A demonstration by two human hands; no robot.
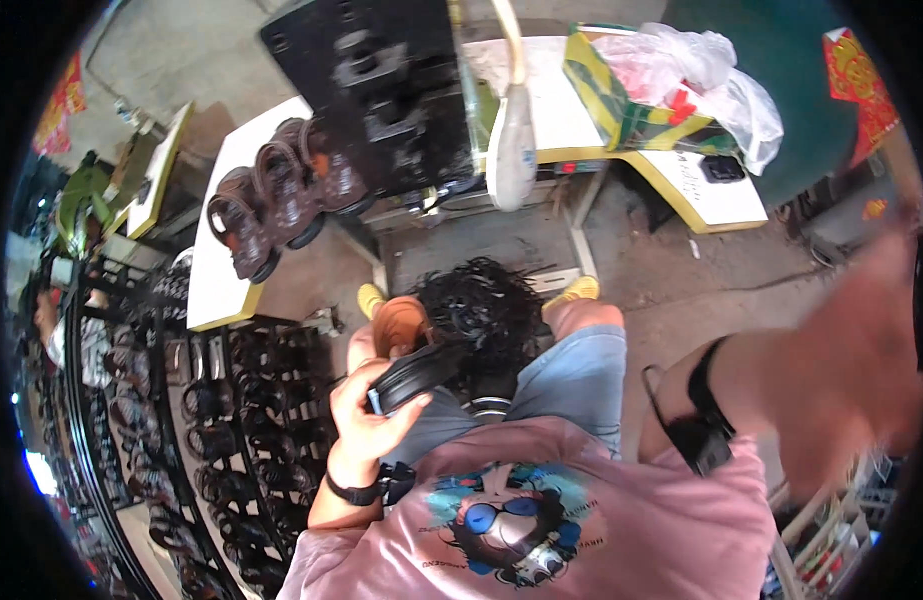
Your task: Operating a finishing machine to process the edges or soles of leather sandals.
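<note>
One black strap [413, 372] sits in the left hand [366, 415], whose fingers curl around its near end. It lies over the person's lap, just in front of the pink shirt [541, 510]. Beside the strap, farther from the body, an orange shoe form [399, 325] rests on the left thigh, and a tangled heap of black straps [481, 310] lies next to it on the jeans [571, 375]. A black wristband [353, 492] circles the left wrist below the hand.

The right hand [861, 330] is raised well right of the strap; it is blurred, so I cannot tell whether its fingers are spread or closed, and nothing can be made out in it. A black band [703, 420] wraps that forearm.

Beyond the strap stands a black sewing machine [381, 90] on a white table [216, 270], with three brown sandals [281, 195] lined up at the machine's left. Left of the strap, a dark rack [221, 450] is packed with rows of sandals. Far beyond it, to the right, a green-and-yellow box [621, 100] holds plastic bags [721, 80].
</note>
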